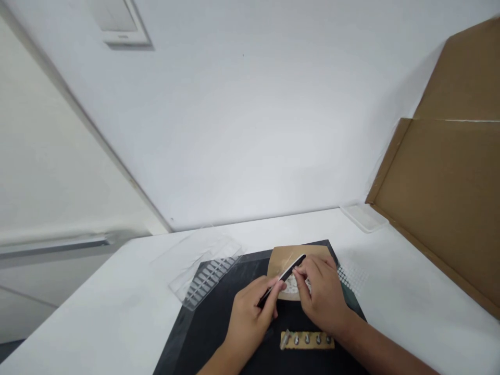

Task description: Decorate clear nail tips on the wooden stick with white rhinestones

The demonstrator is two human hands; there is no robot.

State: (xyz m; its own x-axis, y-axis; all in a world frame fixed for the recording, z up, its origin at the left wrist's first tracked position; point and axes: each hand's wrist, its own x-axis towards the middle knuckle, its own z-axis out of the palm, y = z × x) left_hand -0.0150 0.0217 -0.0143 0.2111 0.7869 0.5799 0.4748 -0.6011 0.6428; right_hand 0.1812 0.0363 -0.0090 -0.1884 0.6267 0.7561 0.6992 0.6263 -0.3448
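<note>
My left hand (pixel 253 310) is closed round the lower end of a thin black file with a pale edge (pixel 289 271), which slants up to the right. My right hand (pixel 322 291) is pinched at the file's upper part; whatever small piece its fingertips hold is too small to make out. Beneath the hands lies a brown sheet (pixel 283 256) with a pile of small whitish pieces (pixel 292 286). Nearer to me, a yellowish strip (pixel 312 340) bears several shiny metal bits and a clear piece at its left end.
A black mat (pixel 207 333) covers part of the white table (pixel 117 307). Clear plastic trays with nail-shaped pieces (pixel 211 278) lie at left. Right of the hands is a sheet of white dots (pixel 351 278); behind it are a clear lid (pixel 364 217) and cardboard (pixel 441 182).
</note>
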